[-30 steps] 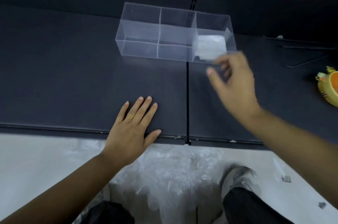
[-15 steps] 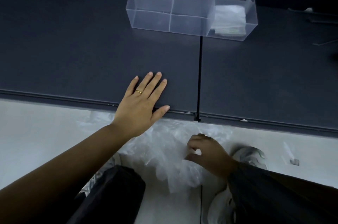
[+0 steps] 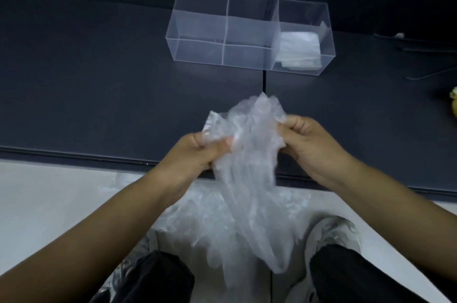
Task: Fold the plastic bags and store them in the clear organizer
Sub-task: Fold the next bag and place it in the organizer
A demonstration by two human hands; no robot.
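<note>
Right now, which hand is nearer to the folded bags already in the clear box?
The right hand. It is on the near side of the folded bags, almost in line with them; the left hand is farther off to the left. Both grip a crumpled bag.

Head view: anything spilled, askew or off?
One thing: a heap of crumpled clear plastic bags lies on the pale floor between the person's shoes, below the dark table, like spillage. The clear divided organizer sits square, white folded bags in its right compartment. The left hand and right hand grip one crumpled clear bag.
</note>
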